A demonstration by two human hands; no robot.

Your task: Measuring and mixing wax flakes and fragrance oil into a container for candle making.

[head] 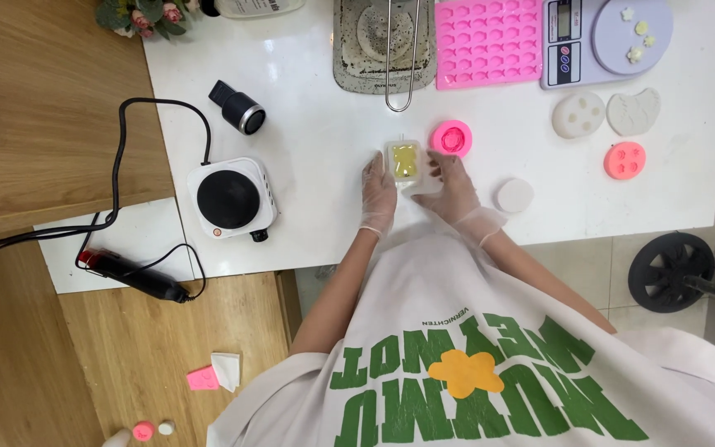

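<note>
On the white table (324,141) a small clear rectangular mould (405,161) holds a yellow bear-shaped filling. My left hand (378,194), in a thin clear glove, rests its fingers against the mould's left side. Also gloved, my right hand (454,186) touches the right side. Both hands flank the mould; neither lifts it. A round pink mould (452,137) lies just beyond my right fingers.
A white hot plate (231,199) with a black cable stands to the left, a black cylinder (238,108) behind it. At the back are a metal tray (382,41), a pink grid mould (488,41) and a lilac scale (606,37). Round moulds (578,113) and a white disc (515,195) lie right.
</note>
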